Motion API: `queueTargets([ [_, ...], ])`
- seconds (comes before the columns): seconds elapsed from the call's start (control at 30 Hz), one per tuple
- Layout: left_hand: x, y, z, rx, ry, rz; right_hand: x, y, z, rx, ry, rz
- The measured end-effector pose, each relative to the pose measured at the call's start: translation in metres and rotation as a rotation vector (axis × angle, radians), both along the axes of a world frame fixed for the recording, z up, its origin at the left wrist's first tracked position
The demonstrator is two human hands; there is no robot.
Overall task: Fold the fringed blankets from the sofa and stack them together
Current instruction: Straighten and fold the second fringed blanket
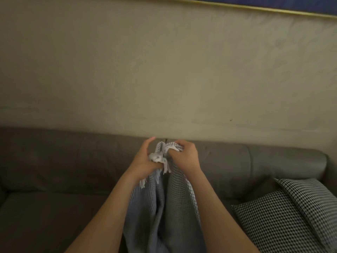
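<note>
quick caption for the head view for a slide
Left hand and right hand grip the fringed edge of a grey blanket, hanging before a brown sofa with a checked cushion.

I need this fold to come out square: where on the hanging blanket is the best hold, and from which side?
The fringed top edge, at its corners, taken from above. The blanket hangs down from that edge before the sofa, so its weight should pull it flat. The left hand and the right hand grip it there, bunched close.
</note>
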State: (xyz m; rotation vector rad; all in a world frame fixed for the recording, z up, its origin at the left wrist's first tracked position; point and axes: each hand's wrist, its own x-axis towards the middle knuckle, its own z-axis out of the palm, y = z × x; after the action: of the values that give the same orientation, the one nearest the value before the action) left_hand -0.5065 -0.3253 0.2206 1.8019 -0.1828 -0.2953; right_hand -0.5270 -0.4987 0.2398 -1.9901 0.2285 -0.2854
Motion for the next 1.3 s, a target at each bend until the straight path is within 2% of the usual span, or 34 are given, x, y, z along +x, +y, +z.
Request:
queueTargets([
  [0.07, -0.003, -0.008, 0.004, 0.053, -0.033, -0.192, -0.003, 0.004, 0.006, -0.066, 0.003, 0.092],
  [0.13, -0.001, -0.012, 0.003, 0.168, -0.077, -0.257, -0.005, 0.005, 0.008, -0.137, -0.029, 0.149],
  [0.2, 0.003, -0.009, -0.004, 0.242, -0.115, -0.195, -0.009, 0.0, 0.006, -0.182, -0.06, 0.103],
  [0.27, 0.007, -0.004, -0.009, 0.297, -0.157, -0.045, -0.011, -0.007, -0.001, -0.282, -0.044, 0.05],
  [0.37, 0.008, -0.003, 0.0, 0.326, -0.22, 0.168, -0.01, -0.016, -0.027, -0.405, 0.136, 0.189],
  [0.47, 0.006, -0.009, 0.015, 0.098, -0.104, 0.335, -0.01, -0.023, -0.057, -0.497, 0.437, 0.401],
  [0.53, 0.007, -0.008, 0.019, -0.103, 0.004, 0.419, -0.015, -0.029, -0.073, -0.552, 0.622, 0.469],
  [0.6, 0.013, -0.001, 0.023, -0.222, 0.03, 0.511, -0.023, -0.038, -0.09, -0.658, 0.822, 0.498],
  [0.7, 0.018, 0.006, 0.032, -0.31, 0.062, 0.627, -0.026, -0.05, -0.109, -0.845, 0.941, 0.475],
  [0.8, 0.016, 0.005, 0.034, -0.317, 0.07, 0.644, -0.006, -0.049, -0.102, -0.862, 0.832, 0.452],
  [0.9, 0.021, 0.007, 0.031, -0.321, 0.08, 0.657, 0.021, -0.037, -0.061, -0.678, 0.57, 0.375],
  [0.97, 0.025, 0.009, 0.036, -0.329, 0.054, 0.685, 0.037, -0.027, -0.023, -0.473, 0.279, 0.184],
  [1.03, 0.032, 0.012, 0.046, -0.343, 0.011, 0.717, 0.045, -0.015, 0.02, -0.177, 0.009, 0.021],
  [1.13, 0.043, 0.021, 0.073, -0.309, -0.102, 0.743, 0.047, -0.003, 0.082, 0.091, -0.319, 0.006],
  [1.23, 0.046, 0.028, 0.108, -0.248, -0.274, 0.765, 0.035, 0.004, 0.122, 0.158, -0.58, 0.001],
  [1.3, 0.041, 0.027, 0.126, -0.175, -0.421, 0.776, 0.025, 0.01, 0.132, 0.106, -0.663, -0.096],
])
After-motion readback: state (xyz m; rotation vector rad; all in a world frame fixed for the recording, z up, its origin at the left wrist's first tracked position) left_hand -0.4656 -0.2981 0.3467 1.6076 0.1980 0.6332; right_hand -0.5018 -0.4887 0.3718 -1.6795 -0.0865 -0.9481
